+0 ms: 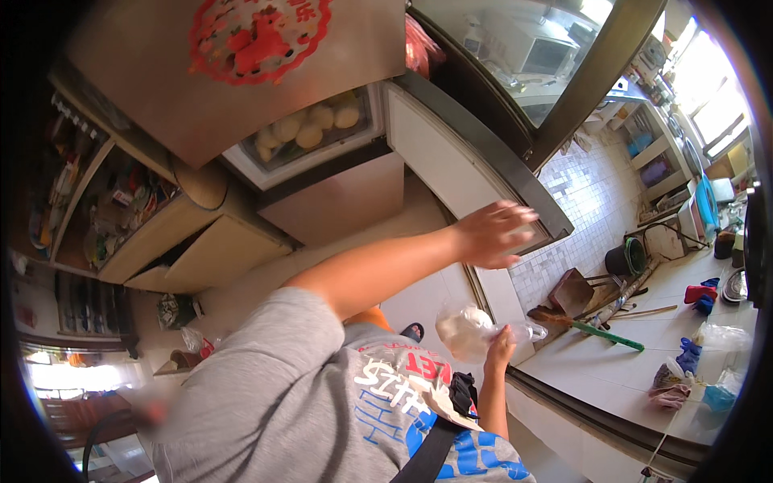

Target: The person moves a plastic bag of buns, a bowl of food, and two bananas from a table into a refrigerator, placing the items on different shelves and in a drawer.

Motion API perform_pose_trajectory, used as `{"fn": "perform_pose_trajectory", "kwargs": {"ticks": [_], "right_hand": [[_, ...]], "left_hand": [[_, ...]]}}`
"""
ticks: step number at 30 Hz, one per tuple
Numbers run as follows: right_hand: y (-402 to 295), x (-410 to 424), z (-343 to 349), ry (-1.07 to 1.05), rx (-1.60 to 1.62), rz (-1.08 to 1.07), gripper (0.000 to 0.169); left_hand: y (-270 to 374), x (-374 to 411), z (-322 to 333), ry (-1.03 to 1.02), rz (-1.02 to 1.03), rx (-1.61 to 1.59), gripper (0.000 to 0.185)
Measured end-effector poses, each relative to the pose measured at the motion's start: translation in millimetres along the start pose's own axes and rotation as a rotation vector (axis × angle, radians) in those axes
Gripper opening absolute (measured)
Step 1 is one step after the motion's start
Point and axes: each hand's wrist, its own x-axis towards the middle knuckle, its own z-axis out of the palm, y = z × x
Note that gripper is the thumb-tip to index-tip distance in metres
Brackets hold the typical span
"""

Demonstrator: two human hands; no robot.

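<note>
My left hand [495, 234] reaches across in front of the open freezer door [477, 163], its fingers spread and somewhat blurred; whether it touches the door cannot be told. My right hand [502, 347] grips the gathered neck of a clear plastic bag [468, 332] holding pale, rounded items, low beside my grey T-shirt [290, 386]. Inside the open refrigerator compartment, a transparent-fronted drawer [311, 130] holds several pale, round, bun-like items. Above it is a closed refrigerator door [145, 78] with a red round decoration [261, 36].
A wooden cabinet [211, 253] with crowded shelves stands left of the refrigerator. At right, a glass-paned sliding door [580, 84] borders a tiled kitchen. A brown stool [569, 291], a black bucket [625, 256], a green-handled broom [610, 335] and plastic bags lie on that side.
</note>
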Motion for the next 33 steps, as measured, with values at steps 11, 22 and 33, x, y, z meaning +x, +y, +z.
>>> {"fn": "perform_pose_trajectory", "kwargs": {"ticks": [11,22,33], "right_hand": [[-105.3,12.7,73.4,-0.153,-0.114,-0.095,0.035],[-207.0,25.2,198.7,-0.217,-0.123,-0.199,0.04],[-359.9,54.0,268.8,-0.259,-0.036,-0.462,0.019]], "left_hand": [[-270.1,-307.7,-205.4,1.574,-1.421,-0.967,0.029],[-293.9,-306.8,-241.0,1.672,-1.235,-1.014,0.031],[-172.8,-275.6,-209.0,1.824,-1.43,-1.203,0.04]]}}
